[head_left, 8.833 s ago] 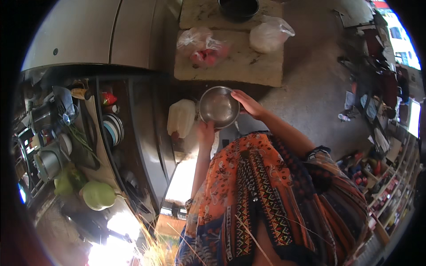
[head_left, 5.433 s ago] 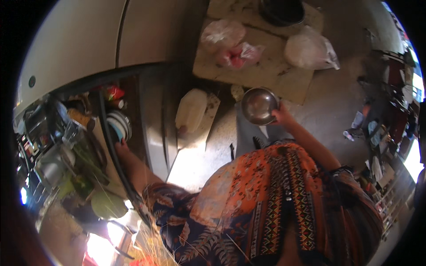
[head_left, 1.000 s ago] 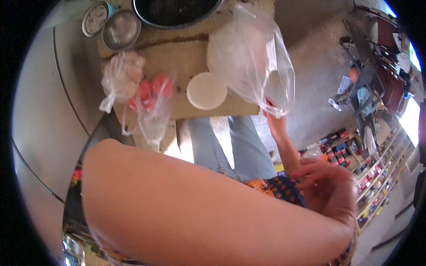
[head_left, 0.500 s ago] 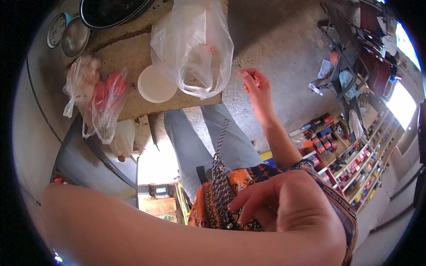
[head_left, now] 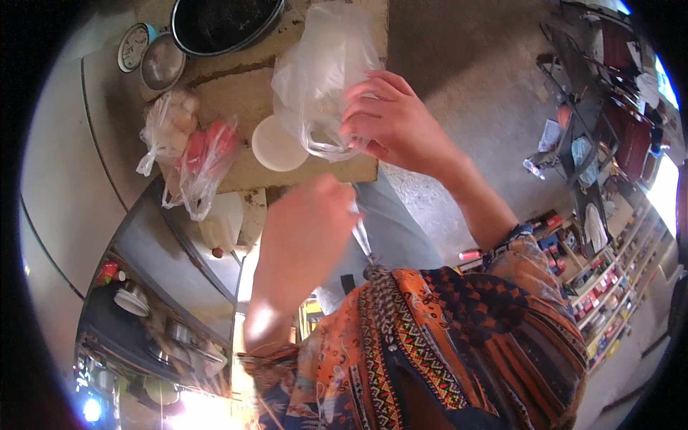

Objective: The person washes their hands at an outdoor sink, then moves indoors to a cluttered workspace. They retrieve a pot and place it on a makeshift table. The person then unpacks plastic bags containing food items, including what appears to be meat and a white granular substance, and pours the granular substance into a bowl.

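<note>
On the wooden table's near edge lies a clear white plastic bag (head_left: 312, 79), its loop handles toward me. My right hand (head_left: 394, 120) reaches over the bag's right side, fingers bent round its thin film near a handle. My left hand (head_left: 304, 226) is a blurred fist in front of the table edge. A thin pale strip (head_left: 363, 236) comes out of that fist and runs down toward the braided cord at my shirt; I cannot tell what it is. Left of the bag stands a round white bowl (head_left: 278, 145).
At the left are a tied bag of pale brown round items (head_left: 172, 122) and a bag of red round items (head_left: 208, 147). A black basin (head_left: 222, 50) and a metal bowl (head_left: 163, 64) stand farther back. Folded chairs (head_left: 573, 129) and stocked shelves are at the right.
My right hand has moved left onto the plastic bag. My left arm has swung from across my body up toward the table edge, its hand now closed. The view has shifted slightly.
</note>
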Demonstrator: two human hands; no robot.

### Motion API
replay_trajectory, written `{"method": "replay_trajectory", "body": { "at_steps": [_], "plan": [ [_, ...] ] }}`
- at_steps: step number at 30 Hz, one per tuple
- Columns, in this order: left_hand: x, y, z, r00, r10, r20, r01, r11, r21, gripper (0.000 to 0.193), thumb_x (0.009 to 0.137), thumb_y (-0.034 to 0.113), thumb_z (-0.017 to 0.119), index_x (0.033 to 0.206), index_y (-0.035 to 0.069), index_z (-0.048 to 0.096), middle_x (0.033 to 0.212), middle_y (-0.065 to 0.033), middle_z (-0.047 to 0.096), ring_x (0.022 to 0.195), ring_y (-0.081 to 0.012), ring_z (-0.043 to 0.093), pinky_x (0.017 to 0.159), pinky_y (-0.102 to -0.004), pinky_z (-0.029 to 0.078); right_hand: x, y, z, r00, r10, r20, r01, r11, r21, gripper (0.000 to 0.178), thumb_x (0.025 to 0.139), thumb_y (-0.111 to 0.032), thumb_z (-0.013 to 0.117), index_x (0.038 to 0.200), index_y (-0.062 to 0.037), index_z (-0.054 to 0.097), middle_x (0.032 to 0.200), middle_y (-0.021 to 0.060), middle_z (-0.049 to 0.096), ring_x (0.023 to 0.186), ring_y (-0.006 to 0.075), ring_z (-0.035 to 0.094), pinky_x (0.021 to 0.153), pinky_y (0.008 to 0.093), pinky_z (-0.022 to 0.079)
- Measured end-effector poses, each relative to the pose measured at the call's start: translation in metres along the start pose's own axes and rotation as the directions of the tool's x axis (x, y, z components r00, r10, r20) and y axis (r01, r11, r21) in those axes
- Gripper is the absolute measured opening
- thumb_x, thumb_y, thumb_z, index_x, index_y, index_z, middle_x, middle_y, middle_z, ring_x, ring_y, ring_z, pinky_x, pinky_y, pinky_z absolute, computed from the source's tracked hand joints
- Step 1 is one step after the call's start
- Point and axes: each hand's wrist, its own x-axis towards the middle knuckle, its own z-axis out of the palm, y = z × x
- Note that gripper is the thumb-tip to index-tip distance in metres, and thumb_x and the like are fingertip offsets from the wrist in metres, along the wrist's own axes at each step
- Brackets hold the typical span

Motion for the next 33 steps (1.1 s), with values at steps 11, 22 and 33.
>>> {"method": "replay_trajectory", "body": {
  "at_steps": [11, 22, 33],
  "plan": [
    [0.019, -0.07, 0.056, 0.952, -0.301, -0.061, 0.278, 0.928, -0.247, 0.022, 0.085, 0.017, 0.054, 0.103, 0.004, 0.056, 0.093, -0.0173, 0.061, 0.084, -0.0348, 0.056, 0.076, -0.036, 0.046, 0.031, 0.0, -0.032, 0.836, 0.457, -0.305, -0.157, 0.73, 0.665, 0.027, 0.095, -0.02, 0.047, 0.103, 0.0024, 0.061, 0.097, 0.0098, 0.066, 0.087, 0.0149, 0.062, 0.08, 0.027, 0.047],
    [0.091, -0.08, 0.065, 0.748, 0.029, -0.663, -0.203, 0.961, -0.187, 0.018, 0.075, 0.002, 0.054, 0.092, 0.0, 0.058, 0.103, -0.0198, 0.059, 0.099, -0.0311, 0.056, 0.083, -0.0383, 0.045, 0.031, 0.004, -0.038, 0.664, 0.491, -0.564, 0.022, 0.741, 0.671, 0.039, 0.098, -0.03, 0.036, 0.111, 0.0014, 0.054, 0.113, 0.0124, 0.059, 0.106, 0.0194, 0.054, 0.098, 0.0323, 0.036],
    [0.153, -0.114, 0.076, 0.768, -0.158, -0.621, 0.247, 0.967, 0.06, 0.02, 0.086, 0.016, 0.045, 0.089, 0.004, 0.061, 0.088, -0.0178, 0.063, 0.081, -0.0318, 0.062, 0.071, -0.0417, 0.048, -0.055, 0.119, 0.11, 0.502, 0.857, -0.119, -0.329, 0.317, 0.889, 0.025, 0.089, -0.02, 0.056, 0.105, -0.0014, 0.058, 0.096, 0.0064, 0.061, 0.087, 0.0146, 0.058, 0.074, 0.0305, 0.048]
  ]
}}
